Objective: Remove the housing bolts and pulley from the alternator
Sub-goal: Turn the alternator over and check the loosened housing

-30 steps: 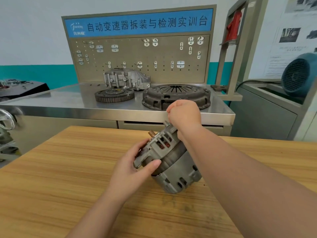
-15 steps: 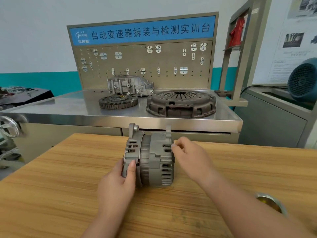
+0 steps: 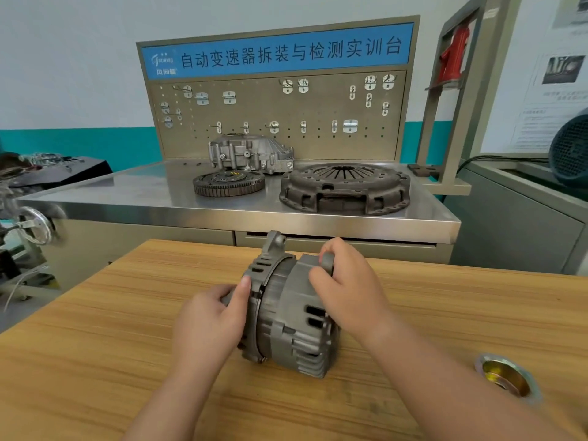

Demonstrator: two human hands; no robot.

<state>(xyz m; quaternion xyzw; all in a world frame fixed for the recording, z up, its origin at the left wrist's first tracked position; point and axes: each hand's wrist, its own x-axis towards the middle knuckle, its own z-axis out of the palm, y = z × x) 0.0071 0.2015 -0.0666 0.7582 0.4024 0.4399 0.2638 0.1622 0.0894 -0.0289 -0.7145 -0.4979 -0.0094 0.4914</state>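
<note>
Fingers (image 3: 329, 249) of the right hand (image 3: 348, 292) curl round a mounting ear on top of the alternator (image 3: 292, 316), gripping it at the right end of the casing. The left hand (image 3: 208, 318) grips the left end, its thumb (image 3: 243, 289) laid up along the rim and the other fingers curled against the end face, mostly out of sight. The alternator lies on its side on the wooden table (image 3: 95, 361), near the middle, its axis running left to right, and a second mounting ear sticks up at the back of its left half. A shiny metal cup (image 3: 506, 377) with a yellowish inside sits on the table well to the right, apart from both hands. Behind the table stands a steel bench (image 3: 127, 192) carrying a toothed ring (image 3: 229, 183), a grey casing (image 3: 251, 152) and a round clutch cover (image 3: 345, 189), in front of a pegboard (image 3: 276, 122) topped by a blue sign
</note>
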